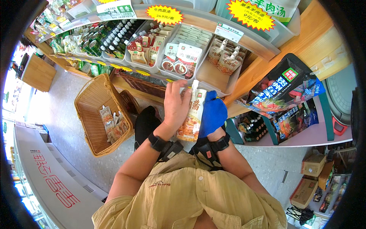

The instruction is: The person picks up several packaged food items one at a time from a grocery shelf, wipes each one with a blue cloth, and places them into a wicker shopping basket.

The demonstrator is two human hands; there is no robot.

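A spouted sauce pouch (pixel 192 120) with a white cap is held upright before my chest. My left hand (pixel 177 106) lies against its left edge, fingers near the spout. Behind its right side is a blue cloth (pixel 213 114), which covers most of my right hand (pixel 214 121); whether it is a glove I cannot tell. Ahead, a clear plastic bin (pixel 211 78) holds similar spouted pouches (pixel 228 61) at its back. On the floor to the left, a wicker basket (pixel 83 126) contains several pouches (pixel 114 123).
Bins of sauce packets (pixel 180 61) and dark bottles (pixel 117 40) line the curved wooden shelf. To the right are large black food bags (pixel 286 83) and a green-sided rack (pixel 326 120). A white freezer cabinet (pixel 43 171) stands at the left, cardboard boxes (pixel 303 191) at the lower right.
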